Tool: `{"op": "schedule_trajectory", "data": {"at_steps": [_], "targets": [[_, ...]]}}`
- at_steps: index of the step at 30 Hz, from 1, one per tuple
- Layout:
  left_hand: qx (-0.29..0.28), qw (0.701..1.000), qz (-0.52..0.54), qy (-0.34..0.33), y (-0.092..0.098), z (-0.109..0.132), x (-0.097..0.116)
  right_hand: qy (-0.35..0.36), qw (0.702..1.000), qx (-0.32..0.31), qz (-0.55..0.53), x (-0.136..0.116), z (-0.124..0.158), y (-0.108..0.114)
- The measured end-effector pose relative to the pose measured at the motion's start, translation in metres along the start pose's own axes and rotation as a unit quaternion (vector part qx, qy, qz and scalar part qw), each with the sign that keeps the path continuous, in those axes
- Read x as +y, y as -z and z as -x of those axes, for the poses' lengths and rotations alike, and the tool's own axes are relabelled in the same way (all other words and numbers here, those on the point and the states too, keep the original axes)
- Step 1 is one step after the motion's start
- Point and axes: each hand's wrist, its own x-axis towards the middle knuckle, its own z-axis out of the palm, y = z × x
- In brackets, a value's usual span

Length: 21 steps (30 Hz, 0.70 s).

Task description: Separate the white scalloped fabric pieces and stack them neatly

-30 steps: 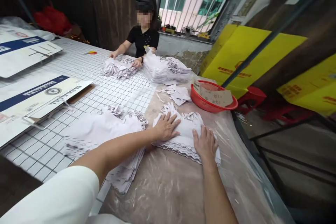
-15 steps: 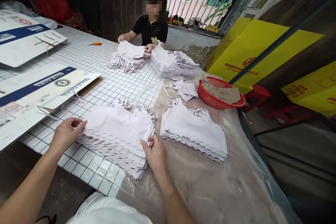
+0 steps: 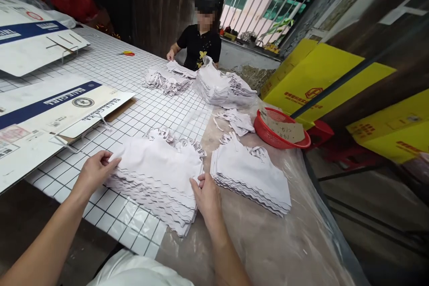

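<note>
In front of me a thick stack of white fabric pieces (image 3: 152,196) lies fanned out, its wavy front edges stepped one below another. My left hand (image 3: 94,170) pinches the left end of the top fabric piece (image 3: 157,158) between thumb and fingers. At the opposite end of that piece, my right hand (image 3: 207,194) has thumb and fingertips closed on its edge. The piece lies nearly flat over the stack. To the right of my right hand sits a second stack of white fabric pieces (image 3: 251,172), apart from the first.
Behind the stacks are loose white scraps (image 3: 236,120) and a red basket (image 3: 281,132) holding cardboard. Printed cartons (image 3: 63,107) with wire handles stand left. Across the gridded table (image 3: 114,69), a co-worker (image 3: 201,40) sits near fabric piles; scissors (image 3: 127,53) lie nearby.
The view has shifted slightly. Both my hands keep their hold at the piece's two ends. Across the table, the co-worker's fabric piece has moved back toward them, and one of their hands no longer shows.
</note>
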Motion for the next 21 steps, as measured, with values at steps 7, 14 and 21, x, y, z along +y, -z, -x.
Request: {"op": "schedule_trajectory", "data": {"at_steps": [7, 14, 21], "targets": [[0.075, 0.996, -0.019, -0.043, -0.001, 0.012, 0.012, 0.011, 0.996, -0.056, -0.066, 0.014, 0.000, 0.015], [-0.032, 0.992, 0.123, 0.016, 0.005, 0.017, -0.012, 0.050, 0.985, -0.031, -0.163, 0.030, 0.014, 0.020], [-0.072, 0.974, 0.205, 0.071, 0.000, 0.009, -0.014, 0.033, 0.994, -0.025, -0.097, 0.013, 0.001, -0.001]]}}
